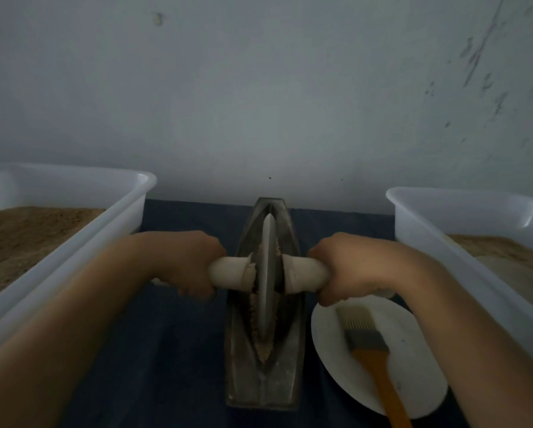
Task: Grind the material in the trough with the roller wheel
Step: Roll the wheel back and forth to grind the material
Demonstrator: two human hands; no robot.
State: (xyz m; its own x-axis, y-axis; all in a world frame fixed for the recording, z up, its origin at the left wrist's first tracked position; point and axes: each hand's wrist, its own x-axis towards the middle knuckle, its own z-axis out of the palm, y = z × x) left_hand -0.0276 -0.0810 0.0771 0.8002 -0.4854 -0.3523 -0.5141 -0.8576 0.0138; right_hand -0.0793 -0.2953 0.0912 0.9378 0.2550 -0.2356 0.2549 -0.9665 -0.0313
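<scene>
A long grey metal trough (263, 381) lies lengthwise on the dark cloth at the centre. The metal roller wheel (268, 273) stands on edge in its groove, about midway along. Tan ground material (260, 347) lies along the groove on both sides of the wheel. A pale wooden axle (231, 271) runs through the wheel. My left hand (191, 264) grips the axle's left end and my right hand (348, 270) grips its right end, both with fingers curled round it.
A white plastic tub (73, 239) with brown powder stands at the left, and a second white tub (463, 217) with tan powder at the right. A white plate (413, 350) near the trough's right side holds an orange-handled brush (370, 350). A grey wall rises behind.
</scene>
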